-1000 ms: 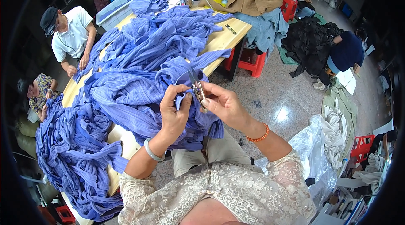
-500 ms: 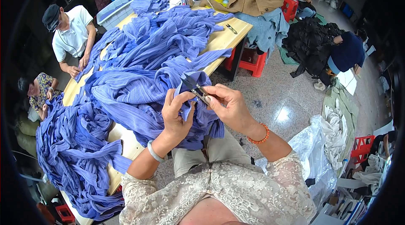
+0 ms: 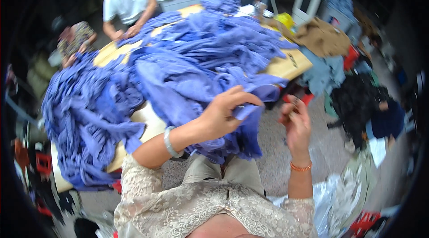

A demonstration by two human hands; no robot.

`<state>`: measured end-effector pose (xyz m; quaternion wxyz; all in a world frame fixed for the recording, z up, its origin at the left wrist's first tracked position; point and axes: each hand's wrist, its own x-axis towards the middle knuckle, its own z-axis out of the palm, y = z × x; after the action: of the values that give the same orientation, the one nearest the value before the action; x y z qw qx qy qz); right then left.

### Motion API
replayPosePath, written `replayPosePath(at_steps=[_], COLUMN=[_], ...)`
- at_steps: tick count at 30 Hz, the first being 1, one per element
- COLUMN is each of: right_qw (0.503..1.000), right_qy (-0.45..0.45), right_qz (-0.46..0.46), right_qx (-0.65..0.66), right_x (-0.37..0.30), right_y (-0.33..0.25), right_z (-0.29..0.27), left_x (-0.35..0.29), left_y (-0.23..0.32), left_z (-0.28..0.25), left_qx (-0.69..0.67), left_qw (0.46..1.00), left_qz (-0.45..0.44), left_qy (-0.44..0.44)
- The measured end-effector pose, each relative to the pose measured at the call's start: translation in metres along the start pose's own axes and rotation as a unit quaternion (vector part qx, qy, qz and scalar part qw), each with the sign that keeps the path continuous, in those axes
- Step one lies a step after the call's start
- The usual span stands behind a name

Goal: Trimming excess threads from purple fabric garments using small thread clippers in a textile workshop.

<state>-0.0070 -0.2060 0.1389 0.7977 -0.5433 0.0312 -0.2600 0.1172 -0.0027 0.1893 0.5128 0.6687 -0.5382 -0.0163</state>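
Head view. Right hand [image 3: 296, 124]: fingers curled around small blurred tool [image 3: 293, 103], clear of garment. Left hand [image 3: 223, 112]: fingers pinching blue garment [image 3: 248, 114], at wooden table [image 3: 304, 64] edge. Step, apparently: trimming; another cut would call for tool meeting garment.

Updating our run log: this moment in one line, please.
left hand: holding blue garment | right hand: apart, holding small blurred item

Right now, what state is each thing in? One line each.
Left hand: grip closed on violet-blue garments
Right hand: fingers curled around small tool
Small tool: held; open or shut too blurred to tell
Violet-blue garments: rumpled, heaped
Grey bin: open-topped
Brown garment: rumpled
Black garments: piled up
Plastic sheeting: crumpled
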Motion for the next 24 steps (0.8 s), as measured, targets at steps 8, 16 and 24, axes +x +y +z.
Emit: replayPosePath(at_steps=[8,16,24], right_qw=[0.994,0.984,0.975], right_qy=[-0.041,-0.086,-0.158], right_qz=[-0.03,-0.048,0.024], right_qx=[0.092,-0.151,-0.155], right_x=[-0.005,0.053,0.088], right_y=[-0.037,-0.038,-0.01], right_z=[-0.006,-0.03,0.031], left_x=[0.045,0.13,0.182], left_y=[0.05,0.113,0.084], left_z=[0.005,-0.057,-0.236], left_qx=[-0.123,-0.108,-0.29], left_qw=[0.987,0.954,0.896], left_qz=[0.1,0.216,0.137], left_qy=[0.009,0.177,0.306])
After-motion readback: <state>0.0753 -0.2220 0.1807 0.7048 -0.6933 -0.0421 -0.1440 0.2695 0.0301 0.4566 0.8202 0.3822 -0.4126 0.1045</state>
